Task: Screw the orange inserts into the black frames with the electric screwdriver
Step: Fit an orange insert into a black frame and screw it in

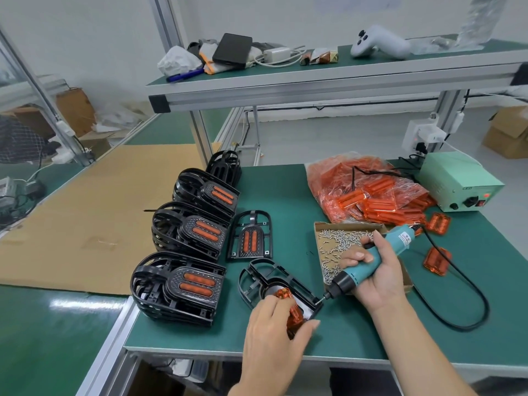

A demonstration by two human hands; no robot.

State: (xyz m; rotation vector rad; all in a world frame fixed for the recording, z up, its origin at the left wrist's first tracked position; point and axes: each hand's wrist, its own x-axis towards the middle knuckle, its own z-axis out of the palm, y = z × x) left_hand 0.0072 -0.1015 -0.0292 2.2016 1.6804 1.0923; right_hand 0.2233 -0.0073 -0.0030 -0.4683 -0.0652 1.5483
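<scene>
Pressing under the left hand (274, 335), the orange insert (294, 312) sits in the black frame (257, 281).

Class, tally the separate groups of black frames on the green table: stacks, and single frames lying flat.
Stacks of black frames: 4
Single frames lying flat: 2
Total: 6

Bright even overhead light; glare on green mat (65, 307); soft shadows; edges fisheye-bent.
</scene>
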